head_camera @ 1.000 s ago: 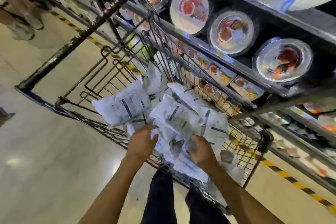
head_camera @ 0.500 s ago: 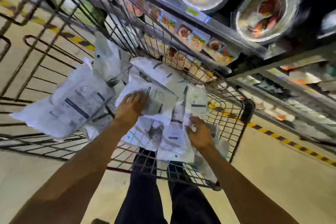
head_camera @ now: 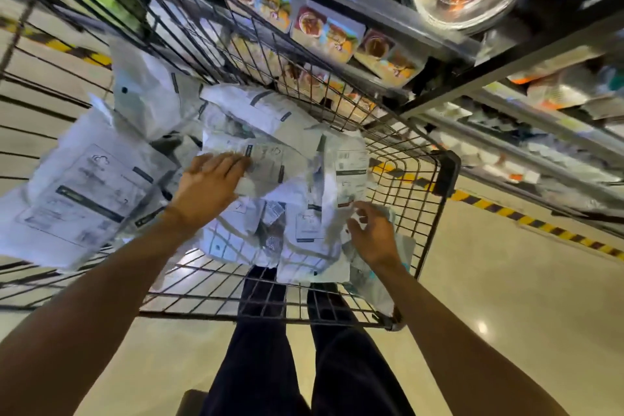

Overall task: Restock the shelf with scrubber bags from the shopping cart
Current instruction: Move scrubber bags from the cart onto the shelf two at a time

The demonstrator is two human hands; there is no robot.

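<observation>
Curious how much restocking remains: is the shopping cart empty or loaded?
Loaded: many white scrubber bags lie heaped in the shopping cart, covering much of its wire floor.
</observation>
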